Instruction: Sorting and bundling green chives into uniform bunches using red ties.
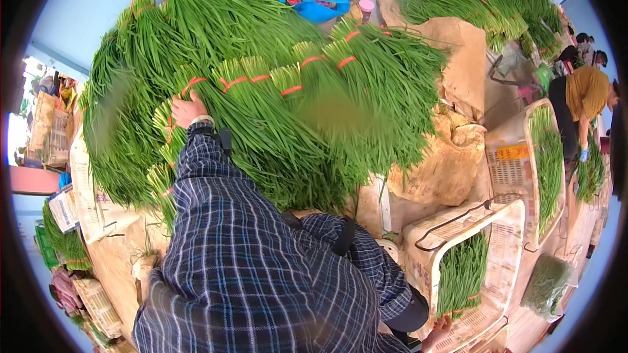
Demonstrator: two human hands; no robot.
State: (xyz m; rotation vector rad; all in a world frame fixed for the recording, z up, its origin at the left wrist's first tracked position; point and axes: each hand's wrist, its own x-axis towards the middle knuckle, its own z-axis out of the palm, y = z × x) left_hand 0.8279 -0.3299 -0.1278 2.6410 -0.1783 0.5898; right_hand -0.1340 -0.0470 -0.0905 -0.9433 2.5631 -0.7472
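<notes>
Many bundles of long green leaves, likely garlic chives, are heaped before me, tied with red bands near their pale ends. My left hand (pixel 189 109) touches the tied end of one bundle (pixel 192 78) at the heap's left part; the leaves partly hide how its fingers lie. Low at the right, my right hand (pixel 438 334) is partly visible beside the rim of a white plastic crate (pixel 515 245). Tied green bundles (pixel 461 274) lie inside that crate. Whether this hand grips the rim cannot be made out.
A blue bag (pixel 321 10) with red ties stands behind the heap, beside a pink-lidded cup (pixel 366 9). Brown paper (pixel 458 59) and a second crate (pixel 530 122) of greens are at right. Farther right, a person (pixel 586 90) bends over greens. More bundles (pixel 461 2) lie at upper right.
</notes>
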